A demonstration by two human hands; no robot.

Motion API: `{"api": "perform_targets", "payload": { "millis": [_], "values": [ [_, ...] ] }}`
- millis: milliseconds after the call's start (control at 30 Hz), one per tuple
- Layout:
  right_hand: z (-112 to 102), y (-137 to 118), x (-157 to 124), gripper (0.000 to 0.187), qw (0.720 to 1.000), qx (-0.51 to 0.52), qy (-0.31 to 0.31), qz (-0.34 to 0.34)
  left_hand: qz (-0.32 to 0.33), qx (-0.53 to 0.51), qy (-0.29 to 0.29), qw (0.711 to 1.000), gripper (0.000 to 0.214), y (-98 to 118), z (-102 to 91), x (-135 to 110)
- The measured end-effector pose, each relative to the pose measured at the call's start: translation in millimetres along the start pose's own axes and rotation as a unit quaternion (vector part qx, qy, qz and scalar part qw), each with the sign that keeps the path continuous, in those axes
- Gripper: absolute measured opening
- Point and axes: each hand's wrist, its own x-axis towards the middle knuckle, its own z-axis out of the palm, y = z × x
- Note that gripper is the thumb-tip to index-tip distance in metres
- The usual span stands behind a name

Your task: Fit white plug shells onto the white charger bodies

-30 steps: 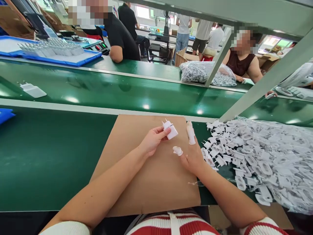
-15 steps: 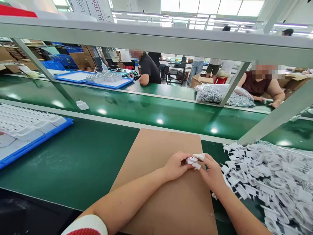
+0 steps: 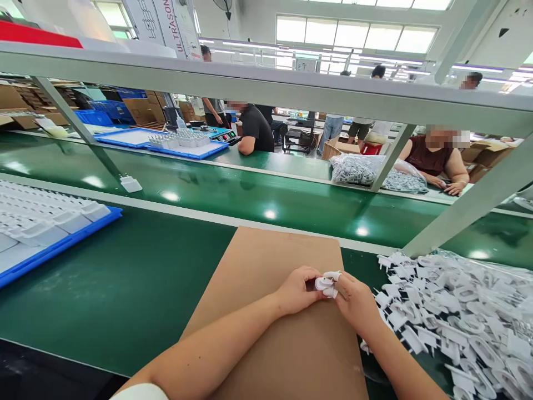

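Note:
Both hands meet over a brown cardboard sheet (image 3: 270, 261) on the green table. My left hand (image 3: 297, 290) is closed around a small white charger plug (image 3: 323, 284), gripping it from the left. My right hand (image 3: 353, 303), with white finger cots on its fingertips, pinches the same plug from the right. Most of the plug is hidden between the fingers. A big heap of white plug parts (image 3: 458, 305) lies just right of my right hand.
A blue tray (image 3: 54, 247) with rows of white chargers sits at the left. A lone white charger (image 3: 130, 183) lies on the green conveyor belt (image 3: 250, 191). Grey frame struts (image 3: 466, 208) cross overhead. Across the belt, people sit by a bag of parts (image 3: 362, 169) and another blue tray (image 3: 183, 145).
A second ago my left hand held the plug alone and my right hand was spread open. Now both hands are closed together on it. The camera has tilted up and leftwards.

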Motion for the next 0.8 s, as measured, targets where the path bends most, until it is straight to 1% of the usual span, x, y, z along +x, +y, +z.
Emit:
{"api": "perform_targets", "payload": {
  "millis": [100, 200, 233, 300, 333, 367, 400, 467, 567, 633, 700, 767, 800],
  "values": [
    [-0.2, 0.0, -0.2, 0.035, 1.0, -0.017, 0.003, 0.014, -0.013, -0.004, 0.009, 1.0, 0.031, -1.1, 0.8, -1.1],
    [-0.6, -2.2, -1.1, 0.035, 0.998, -0.037, -0.007, 0.04, -0.055, -0.013, 0.019, 0.998, 0.035, -4.0, 3.3, -2.8],
    [-1.1, -3.4, -1.3, 0.034, 0.998, -0.043, -0.015, 0.049, -0.07, -0.029, 0.023, 0.997, 0.042, -5.2, 4.4, -3.4],
    [-2.3, -6.1, -1.4, 0.03, 0.996, -0.047, -0.027, 0.065, -0.086, -0.074, 0.031, 0.993, 0.067, -7.4, 6.5, -4.7],
    [-3.0, -7.5, -1.2, 0.028, 0.996, -0.045, -0.03, 0.074, -0.086, -0.095, 0.03, 0.991, 0.079, -8.1, 7.3, -5.6],
    [-3.6, -8.9, -1.0, 0.026, 0.995, -0.04, -0.031, 0.083, -0.079, -0.108, 0.026, 0.991, 0.086, -8.3, 7.7, -6.6],
    [-4.1, -10.2, -0.8, 0.025, 0.995, -0.033, -0.031, 0.092, -0.064, -0.109, 0.023, 0.992, 0.085, -8.1, 7.8, -7.8],
    [-4.6, -12.3, -0.4, 0.026, 0.993, -0.013, -0.033, 0.11, -0.014, -0.07, 0.027, 0.997, 0.07, -6.1, 7.2, -10.8],
    [-3.4, -13.2, 0.4, 0.03, 0.988, 0.061, -0.03, 0.139, 0.073, 0.05, 0.052, 0.995, 0.045, -1.2, 4.7, -14.8],
    [-1.7, -12.1, 1.4, 0.033, 0.977, 0.135, -0.025, 0.165, 0.106, 0.114, 0.054, 0.986, 0.031, 1.1, 3.2, -16.0],
    [0.1, -10.2, 2.3, 0.042, 0.958, 0.203, -0.022, 0.199, 0.119, 0.145, 0.053, 0.981, 0.026, 1.4, 2.2, -16.2],
    [1.3, -8.4, 2.1, 0.055, 0.941, 0.252, -0.019, 0.224, 0.128, 0.167, 0.055, 0.976, 0.027, -0.3, 1.6, -16.3],
    [1.6, -7.7, 1.4, 0.058, 0.936, 0.268, -0.019, 0.227, 0.134, 0.18, 0.055, 0.973, 0.028, -1.4, 1.3, -16.5]
  ]
}}
